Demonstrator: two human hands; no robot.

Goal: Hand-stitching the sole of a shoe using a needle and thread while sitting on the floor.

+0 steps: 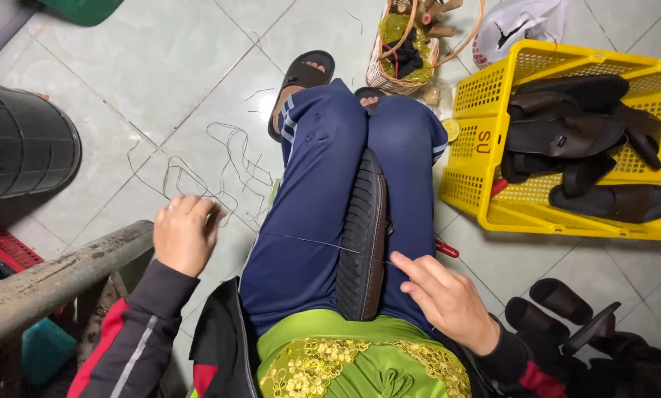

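Shoe-stitching workshop, tiled floor (161, 88), yellow crate (485, 140) of dark sandals (566, 133)

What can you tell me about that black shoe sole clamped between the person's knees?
The black sandal stands on edge, gripped between the thighs in blue trousers, its ridged rubber-looking tread facing left. It runs lengthwise from the knees toward the lap. A taut thread stretches from it to the left hand; the right hand has fingertips at its right edge, where a strap part shows.
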